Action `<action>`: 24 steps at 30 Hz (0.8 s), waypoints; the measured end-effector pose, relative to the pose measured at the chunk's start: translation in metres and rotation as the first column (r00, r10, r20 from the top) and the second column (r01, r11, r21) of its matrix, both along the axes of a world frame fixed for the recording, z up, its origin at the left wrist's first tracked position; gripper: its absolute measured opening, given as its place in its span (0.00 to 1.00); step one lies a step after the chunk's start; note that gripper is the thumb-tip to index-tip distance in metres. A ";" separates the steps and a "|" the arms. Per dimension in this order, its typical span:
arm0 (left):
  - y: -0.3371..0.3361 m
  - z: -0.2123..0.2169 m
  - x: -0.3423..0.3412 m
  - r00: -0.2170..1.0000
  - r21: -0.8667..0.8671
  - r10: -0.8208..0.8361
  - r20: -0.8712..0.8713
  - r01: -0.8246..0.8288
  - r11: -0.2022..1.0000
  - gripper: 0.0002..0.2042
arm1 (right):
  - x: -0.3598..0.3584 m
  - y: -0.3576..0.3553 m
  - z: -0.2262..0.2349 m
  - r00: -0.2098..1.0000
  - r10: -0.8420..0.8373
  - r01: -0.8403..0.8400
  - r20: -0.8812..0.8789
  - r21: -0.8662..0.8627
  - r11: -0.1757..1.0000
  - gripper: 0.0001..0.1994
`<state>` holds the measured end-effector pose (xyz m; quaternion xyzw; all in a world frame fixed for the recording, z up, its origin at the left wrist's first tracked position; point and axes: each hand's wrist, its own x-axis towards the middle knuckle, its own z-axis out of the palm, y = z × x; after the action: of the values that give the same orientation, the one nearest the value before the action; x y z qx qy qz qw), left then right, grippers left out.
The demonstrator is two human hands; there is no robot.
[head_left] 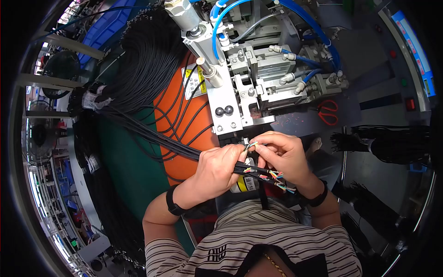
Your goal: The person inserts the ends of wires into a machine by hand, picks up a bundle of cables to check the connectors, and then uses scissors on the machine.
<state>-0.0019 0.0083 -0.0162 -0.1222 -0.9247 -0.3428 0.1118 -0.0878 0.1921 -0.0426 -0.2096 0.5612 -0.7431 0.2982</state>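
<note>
My left hand [217, 167] is closed around a few black cables [177, 147] that run in from a large bundle at the left. Past my fist, the stripped cable ends [276, 175] fan out in thin coloured wires. Close by, my right hand [285, 154] pinches the small coloured wires [252, 145] of one cable end between thumb and fingertips, in front of the metal machine. Both hands meet just below the white machine plate [224, 99]. Finger contact hides part of the wire tips.
A pneumatic machine [272, 69] with blue air hoses [318, 32] stands ahead. A big coil of black cables [147, 51] lies on the green and orange table [134, 161]. Red-handled scissors [327, 112] lie right of the machine. More cable bundles [387, 144] hang at the right.
</note>
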 end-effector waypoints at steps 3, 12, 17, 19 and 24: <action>-0.001 -0.001 -0.001 1.000 0.010 -0.003 -0.006 0.003 1.000 0.13 | -0.001 0.000 0.000 1.000 0.009 -0.009 0.026 -0.001 1.000 0.06; 0.003 0.002 0.002 1.000 -0.067 0.010 -0.028 -0.012 0.998 0.09 | 0.003 -0.002 -0.005 0.904 0.060 -0.044 0.423 -0.049 0.998 0.05; 0.006 0.004 0.001 0.996 -0.170 0.041 -0.083 -0.054 0.984 0.07 | 0.030 -0.017 -0.011 0.947 -0.260 0.270 0.187 -0.032 0.962 0.05; 0.005 0.005 0.001 0.994 -0.190 0.046 -0.102 -0.065 0.980 0.08 | 0.023 -0.013 -0.008 0.950 -0.239 0.247 -0.200 0.016 0.969 0.04; 0.004 0.004 0.001 0.995 -0.210 0.027 -0.096 -0.047 0.977 0.09 | 0.001 -0.003 0.000 0.960 -0.035 0.084 -0.279 0.166 0.983 0.02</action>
<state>-0.0007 0.0126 -0.0117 -0.1322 -0.9518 -0.2341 0.1474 -0.0867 0.1893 -0.0428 -0.2665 0.6669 -0.6628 0.2120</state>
